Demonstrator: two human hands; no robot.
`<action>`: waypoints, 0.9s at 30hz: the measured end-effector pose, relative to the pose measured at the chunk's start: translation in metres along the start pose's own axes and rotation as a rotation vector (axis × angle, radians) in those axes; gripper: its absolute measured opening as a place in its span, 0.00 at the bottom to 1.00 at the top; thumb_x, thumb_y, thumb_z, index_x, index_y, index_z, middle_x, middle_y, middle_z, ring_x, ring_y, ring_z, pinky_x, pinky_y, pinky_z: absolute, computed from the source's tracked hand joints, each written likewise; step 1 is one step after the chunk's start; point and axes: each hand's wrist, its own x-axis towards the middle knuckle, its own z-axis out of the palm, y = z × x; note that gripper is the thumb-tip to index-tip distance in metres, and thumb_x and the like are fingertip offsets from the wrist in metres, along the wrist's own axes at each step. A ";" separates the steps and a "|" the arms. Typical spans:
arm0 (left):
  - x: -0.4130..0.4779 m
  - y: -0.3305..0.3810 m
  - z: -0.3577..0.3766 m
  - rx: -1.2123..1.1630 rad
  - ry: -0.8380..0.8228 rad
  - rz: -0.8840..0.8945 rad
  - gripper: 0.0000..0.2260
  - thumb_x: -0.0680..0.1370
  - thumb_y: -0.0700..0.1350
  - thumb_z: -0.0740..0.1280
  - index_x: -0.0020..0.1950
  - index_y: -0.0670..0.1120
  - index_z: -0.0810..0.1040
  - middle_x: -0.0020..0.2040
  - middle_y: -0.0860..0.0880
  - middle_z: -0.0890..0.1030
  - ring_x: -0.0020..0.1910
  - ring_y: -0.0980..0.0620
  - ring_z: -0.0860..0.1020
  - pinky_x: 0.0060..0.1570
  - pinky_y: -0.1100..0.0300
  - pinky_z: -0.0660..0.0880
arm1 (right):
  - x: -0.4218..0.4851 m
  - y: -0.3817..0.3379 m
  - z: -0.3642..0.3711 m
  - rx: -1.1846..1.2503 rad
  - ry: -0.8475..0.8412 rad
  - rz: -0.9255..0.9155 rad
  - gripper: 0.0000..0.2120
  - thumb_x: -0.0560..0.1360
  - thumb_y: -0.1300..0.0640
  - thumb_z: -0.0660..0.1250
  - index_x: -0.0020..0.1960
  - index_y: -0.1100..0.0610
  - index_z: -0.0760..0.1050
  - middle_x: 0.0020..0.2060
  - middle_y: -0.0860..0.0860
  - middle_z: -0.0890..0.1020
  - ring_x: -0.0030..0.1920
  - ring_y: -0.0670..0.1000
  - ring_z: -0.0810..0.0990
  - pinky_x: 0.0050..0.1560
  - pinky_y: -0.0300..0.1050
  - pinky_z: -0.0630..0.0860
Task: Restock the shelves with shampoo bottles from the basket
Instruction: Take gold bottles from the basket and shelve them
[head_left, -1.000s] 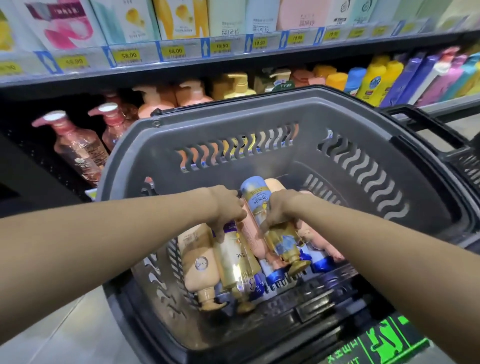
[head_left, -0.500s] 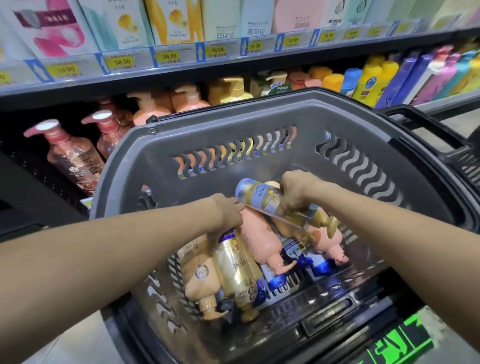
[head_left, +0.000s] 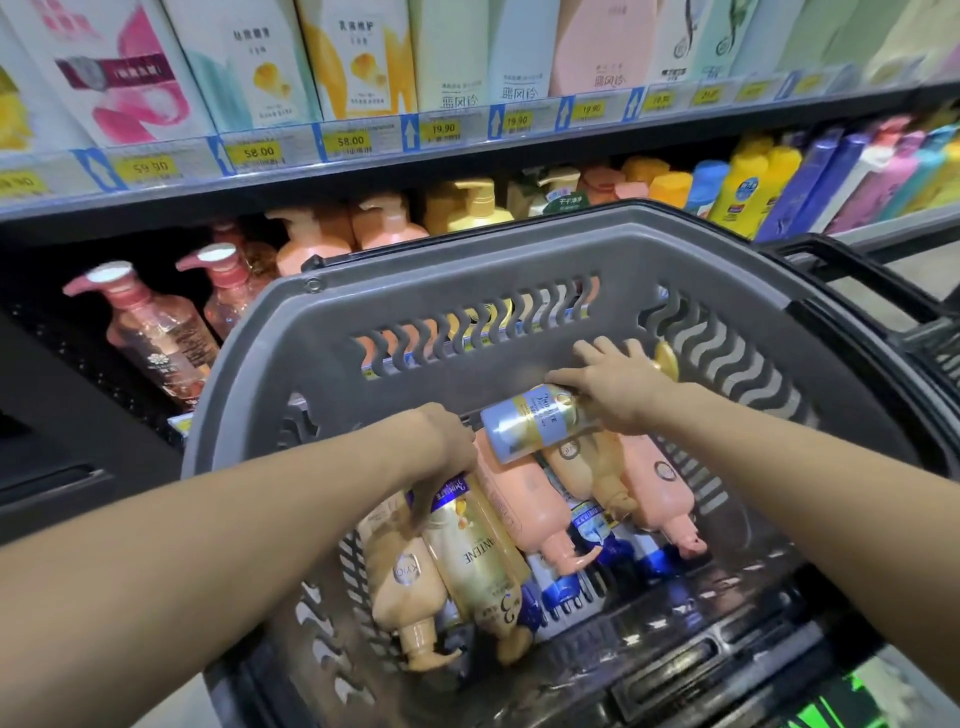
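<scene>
The pick-up step is under way, and neither bottle is reaching the shelf yet. The right hand is clamping round the upper body of a blue-and-gold shampoo bottle and holding it on its side above the pile, close to the far wall of the grey basket. The left hand is closing its fingers over the base end of a gold Pantene bottle, which is lying in the basket between a beige pump bottle and a pink pump bottle.

Next, I judge, each bottle is needing to clear the basket rim, turn upright and go into a gap among the pump bottles on the lower shelf (the pump heads may snag on neighbours).

Readable: "PANTENE" and a large "3" on the gold bottle, "KYO" on the beige one, and yellow price tags showing 59.90, 58.00 and 19.90. The lifted bottle's label is too blurred to read.
</scene>
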 end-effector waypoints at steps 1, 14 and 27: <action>0.000 -0.003 0.000 -0.011 -0.008 -0.002 0.33 0.66 0.63 0.77 0.67 0.52 0.74 0.63 0.49 0.75 0.62 0.45 0.75 0.47 0.54 0.71 | 0.001 -0.003 0.002 -0.041 0.035 -0.002 0.29 0.77 0.51 0.64 0.75 0.40 0.59 0.69 0.55 0.62 0.68 0.58 0.61 0.64 0.58 0.61; -0.008 -0.044 0.013 -0.456 -0.018 -0.096 0.35 0.64 0.60 0.80 0.66 0.52 0.72 0.60 0.52 0.78 0.57 0.48 0.76 0.61 0.52 0.74 | 0.009 -0.017 0.005 0.911 0.070 0.526 0.39 0.72 0.61 0.69 0.75 0.60 0.51 0.63 0.62 0.73 0.59 0.64 0.77 0.60 0.59 0.75; 0.003 -0.041 0.018 -0.543 -0.067 -0.094 0.36 0.62 0.59 0.81 0.65 0.52 0.73 0.54 0.54 0.78 0.51 0.49 0.77 0.52 0.56 0.72 | 0.056 -0.049 0.003 1.914 0.160 0.975 0.45 0.58 0.57 0.84 0.66 0.62 0.63 0.55 0.60 0.79 0.52 0.61 0.81 0.49 0.59 0.80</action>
